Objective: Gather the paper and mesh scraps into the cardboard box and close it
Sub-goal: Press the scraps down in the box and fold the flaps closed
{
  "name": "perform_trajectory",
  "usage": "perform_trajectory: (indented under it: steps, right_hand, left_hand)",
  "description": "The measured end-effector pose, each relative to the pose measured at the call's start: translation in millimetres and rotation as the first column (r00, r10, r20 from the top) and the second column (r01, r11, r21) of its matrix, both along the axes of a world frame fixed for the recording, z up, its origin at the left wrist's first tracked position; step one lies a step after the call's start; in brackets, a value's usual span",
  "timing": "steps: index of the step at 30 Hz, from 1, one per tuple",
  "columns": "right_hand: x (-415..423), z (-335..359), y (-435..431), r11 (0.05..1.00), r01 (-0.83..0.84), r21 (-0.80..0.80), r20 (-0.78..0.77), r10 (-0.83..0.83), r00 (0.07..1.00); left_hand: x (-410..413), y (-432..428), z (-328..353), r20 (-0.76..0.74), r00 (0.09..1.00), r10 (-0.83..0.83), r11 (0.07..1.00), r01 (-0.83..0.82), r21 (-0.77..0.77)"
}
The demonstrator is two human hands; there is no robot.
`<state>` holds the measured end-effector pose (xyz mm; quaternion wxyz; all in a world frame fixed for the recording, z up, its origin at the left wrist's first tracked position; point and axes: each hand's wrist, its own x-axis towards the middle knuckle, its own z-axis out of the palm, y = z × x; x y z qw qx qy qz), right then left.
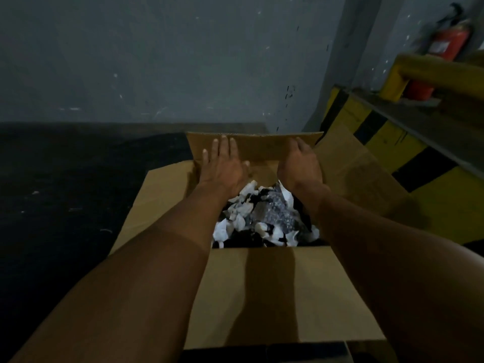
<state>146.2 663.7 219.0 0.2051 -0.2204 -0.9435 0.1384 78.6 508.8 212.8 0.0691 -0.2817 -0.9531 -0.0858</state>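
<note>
Four flaps of the cardboard box (264, 289) stand spread on the dark floor (65, 195), with the box right in front of me. My two bare forearms reach across its mouth to the far flap (262, 149), which stands upright. My left grip (222, 166) is released, fingers straight and flat against that flap; my right grip (300, 166) looks released too, pressed beside it. White paper and shiny mesh scraps (262, 218) lie heaped inside. A red fire extinguisher (445, 48) hangs far right, its label too blurred to read.
</note>
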Motion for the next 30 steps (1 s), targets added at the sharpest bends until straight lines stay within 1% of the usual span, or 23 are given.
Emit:
perform_trajectory:
  steps: [3, 6, 9, 11, 12, 14, 17, 19, 21, 24, 26, 28, 30]
  right_hand:
    - [-22.8, 0.8, 16.4, 0.994, -0.005, 0.105, 0.034, 0.002, 0.999]
    - [-31.2, 2.3, 24.6, 0.986, -0.014, 0.168, 0.083, 0.001, 0.997]
    - [-32.8, 1.1, 27.1, 0.953, 0.014, 0.302, 0.103, -0.047, 0.994]
    - [-28.2, -3.4, 24.3, 0.928, -0.001, 0.373, 0.159, -0.063, 0.985]
    - [-24.1, -8.4, 21.4, 0.928, -0.026, 0.373, 0.201, -0.053, 0.978]
    - [-15.4, -22.7, 15.6, 0.946, -0.070, 0.318, 0.279, -0.023, 0.960]
    - [-4.6, -47.1, 8.1, 0.971, -0.113, 0.210, 0.391, 0.023, 0.920]
    - [-2.0, -60.8, 5.9, 0.978, -0.126, 0.168, 0.446, 0.038, 0.894]
    - [-3.0, -65.8, 6.3, 0.979, -0.133, 0.152, 0.458, 0.049, 0.888]
    - [-1.7, -65.7, 8.9, 0.986, -0.145, 0.082, 0.462, 0.091, 0.882]
    - [2.5, -71.9, 11.6, 0.982, -0.166, 0.086, 0.443, 0.112, 0.890]
    - [8.9, -81.6, 13.5, 0.978, -0.194, 0.081, 0.433, 0.141, 0.890]
    - [14.5, -86.5, 15.6, 0.975, -0.222, 0.024, 0.444, 0.189, 0.876]
  left_hand:
    - [-17.9, 13.2, 3.4, -0.089, 0.996, 0.027, 0.999, -0.026, 0.019]
    - [-28.0, 22.2, 1.1, -0.164, 0.985, 0.051, 0.999, -0.052, -0.002]
    - [-29.2, 24.4, 0.7, -0.241, 0.967, 0.076, 0.995, -0.090, -0.044]
    - [-23.3, 22.2, -1.6, -0.260, 0.965, 0.032, 0.993, -0.060, -0.100]
    - [-19.2, 19.9, -5.6, -0.240, 0.971, -0.005, 0.990, -0.028, -0.135]
    - [-12.6, 13.9, -18.5, -0.184, 0.981, -0.055, 0.983, 0.020, -0.184]
    - [-8.2, 8.3, -49.3, -0.103, 0.990, -0.095, 0.967, 0.067, -0.246]
    - [-11.3, 10.6, -71.4, -0.087, 0.991, -0.102, 0.951, 0.072, -0.302]
    - [-14.6, 14.1, -82.2, -0.081, 0.993, -0.081, 0.945, 0.051, -0.322]
    - [-18.1, 15.3, -85.1, -0.029, 0.996, -0.081, 0.934, 0.066, -0.352]
    - [-16.5, 12.2, -85.2, 0.009, 0.997, -0.082, 0.931, 0.080, -0.355]
    - [-11.7, 6.4, -88.9, 0.081, 0.993, -0.082, 0.932, 0.105, -0.346]
    - [-3.6, 0.1, -90.9, 0.145, 0.986, -0.084, 0.928, 0.130, -0.348]
